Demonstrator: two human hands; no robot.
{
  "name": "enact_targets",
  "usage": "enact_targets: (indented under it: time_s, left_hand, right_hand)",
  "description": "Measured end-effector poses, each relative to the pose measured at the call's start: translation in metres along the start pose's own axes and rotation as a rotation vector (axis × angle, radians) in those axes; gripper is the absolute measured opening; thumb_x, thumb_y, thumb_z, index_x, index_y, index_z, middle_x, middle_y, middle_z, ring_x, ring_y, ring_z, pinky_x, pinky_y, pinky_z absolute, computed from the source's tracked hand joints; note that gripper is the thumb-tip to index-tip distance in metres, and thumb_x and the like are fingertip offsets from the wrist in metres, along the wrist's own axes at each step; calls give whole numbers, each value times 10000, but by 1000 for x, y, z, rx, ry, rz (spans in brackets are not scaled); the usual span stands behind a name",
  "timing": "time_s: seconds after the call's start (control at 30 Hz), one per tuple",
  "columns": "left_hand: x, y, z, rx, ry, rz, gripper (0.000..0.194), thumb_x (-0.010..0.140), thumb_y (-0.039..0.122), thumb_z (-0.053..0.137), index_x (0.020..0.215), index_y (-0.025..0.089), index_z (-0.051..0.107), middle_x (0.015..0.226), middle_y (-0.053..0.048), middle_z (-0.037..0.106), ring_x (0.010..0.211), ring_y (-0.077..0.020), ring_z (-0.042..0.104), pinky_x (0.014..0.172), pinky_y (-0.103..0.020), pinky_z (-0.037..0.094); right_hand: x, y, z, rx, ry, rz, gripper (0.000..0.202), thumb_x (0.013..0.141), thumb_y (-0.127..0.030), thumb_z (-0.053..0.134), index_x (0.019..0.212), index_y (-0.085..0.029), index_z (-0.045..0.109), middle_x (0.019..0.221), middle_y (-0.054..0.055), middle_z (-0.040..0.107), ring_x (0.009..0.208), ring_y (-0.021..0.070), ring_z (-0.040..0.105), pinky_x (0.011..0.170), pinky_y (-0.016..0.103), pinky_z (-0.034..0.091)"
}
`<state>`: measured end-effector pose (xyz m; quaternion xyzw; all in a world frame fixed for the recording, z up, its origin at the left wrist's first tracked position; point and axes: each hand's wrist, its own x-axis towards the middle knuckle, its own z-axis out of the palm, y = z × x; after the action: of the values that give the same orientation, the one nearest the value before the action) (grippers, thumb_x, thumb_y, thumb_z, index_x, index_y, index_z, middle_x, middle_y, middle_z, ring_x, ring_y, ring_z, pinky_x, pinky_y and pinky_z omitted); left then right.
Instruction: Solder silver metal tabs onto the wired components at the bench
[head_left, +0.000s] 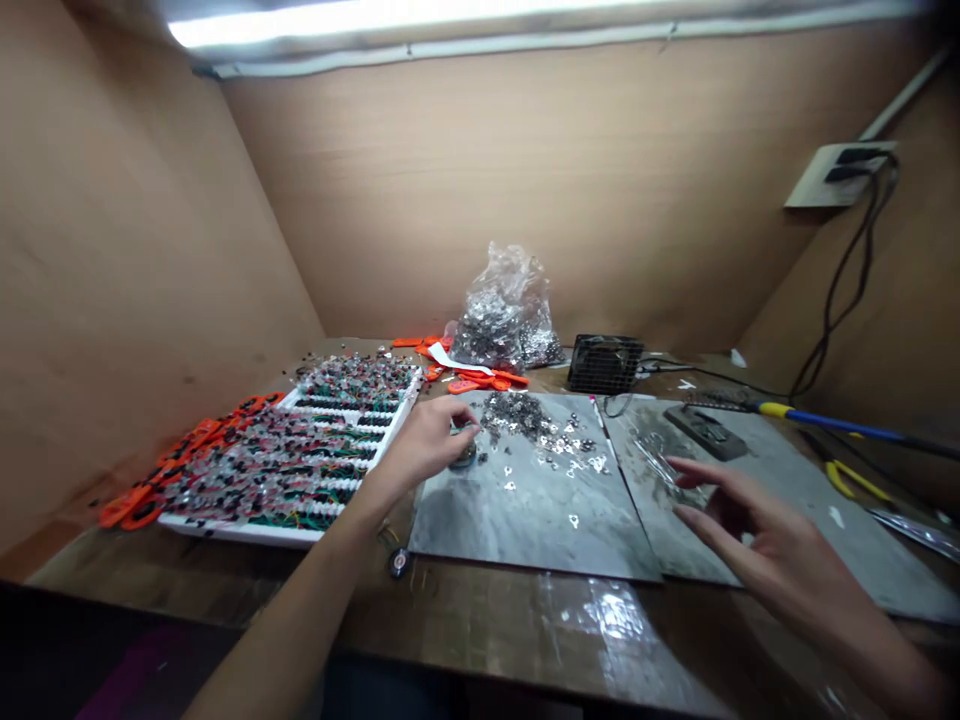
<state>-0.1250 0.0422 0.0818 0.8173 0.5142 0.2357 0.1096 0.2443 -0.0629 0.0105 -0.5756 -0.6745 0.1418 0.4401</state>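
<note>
My left hand (429, 440) is over the left edge of a grey board (525, 520), its fingers curled into a pinch. Just beneath the fingertips is a small dark round thing (466, 458); whether the hand grips it I cannot tell. A pile of small silvery metal tabs (517, 412) lies to the right of that hand, with loose ones spread around it. Over a second grey board (787, 490), my right hand (757, 540) has its thumb and index finger apart. Near those fingertips lies a shiny, thin metal piece (654, 458), blurred.
Left stands a white tray (285, 535) packed with wired parts, with orange-handled tools (135, 505) beside it. Behind are a plastic bag (510, 310) of metal pieces and a black fan (604, 362). A blue-yellow soldering iron (840, 420) and yellow-handled pliers (847, 480) lie right.
</note>
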Motion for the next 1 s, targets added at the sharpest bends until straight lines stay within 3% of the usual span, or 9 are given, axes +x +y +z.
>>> enact_targets:
  time_s: [0.1, 0.23, 0.33, 0.47, 0.63, 0.87, 0.93, 1.0]
  left_hand:
    - [-1, 3, 6, -389, -30, -138, 194, 863, 345, 671, 853, 172, 758, 774, -30, 723, 648, -147, 588, 623, -254, 446]
    - [-4, 0, 13, -533, -17, -229, 221, 842, 377, 686, 806, 162, 721, 701, -13, 671, 605, -131, 550, 574, -234, 398]
    - [-8, -5, 13, -449, -1, -241, 191, 868, 339, 656, 814, 167, 721, 755, -29, 704, 666, -153, 603, 628, -255, 425]
    - [-16, -12, 11, -36, 60, -229, 158, 920, 256, 611, 907, 168, 742, 929, -79, 749, 829, -208, 673, 752, -306, 468]
    - [-19, -17, 14, 328, -40, -237, 178, 970, 243, 582, 991, 176, 745, 1056, -123, 740, 938, -249, 694, 785, -335, 478]
    - [-18, -14, 19, 434, -135, -248, 226, 980, 215, 528, 1010, 192, 751, 1081, -111, 740, 946, -252, 706, 745, -339, 450]
    - [-17, -14, 16, 400, -123, -237, 241, 981, 233, 514, 1002, 190, 750, 1072, -116, 734, 950, -262, 698, 755, -347, 449]
    - [-15, -15, 12, 298, -59, -221, 254, 977, 287, 512, 986, 181, 743, 1052, -120, 726, 952, -275, 684, 764, -355, 447]
  right_hand:
    - [-4, 11, -8, 18, 25, 127, 584, 806, -697, 710, 1195, -265, 757, 782, 55, 729, 536, 178, 592, 463, 293, 473]
    - [-6, 15, 3, 57, -16, 172, 614, 801, -705, 711, 1229, -267, 739, 905, 65, 766, 627, 189, 657, 540, 301, 543]
    - [-1, 12, 17, 60, -49, 163, 597, 821, -694, 705, 1259, -289, 727, 931, 58, 764, 645, 182, 650, 533, 290, 529]
    - [8, 5, 27, 49, -60, 130, 584, 842, -687, 691, 1276, -296, 719, 958, 62, 765, 635, 176, 640, 530, 290, 523]
    - [17, -4, 25, -23, -8, 87, 601, 816, -698, 695, 1240, -275, 741, 899, 69, 763, 562, 171, 616, 495, 296, 486]
    - [18, 8, 12, -54, 50, 168, 573, 786, -644, 716, 1225, -276, 743, 942, 48, 759, 642, 171, 630, 564, 295, 493]
    - [19, 16, 6, 47, 111, 288, 560, 736, -609, 777, 1171, -258, 760, 945, 48, 751, 645, 158, 612, 556, 282, 478]
    - [22, 26, -1, 297, 216, 485, 563, 661, -561, 852, 1105, -228, 755, 876, 37, 728, 594, 130, 565, 505, 256, 440]
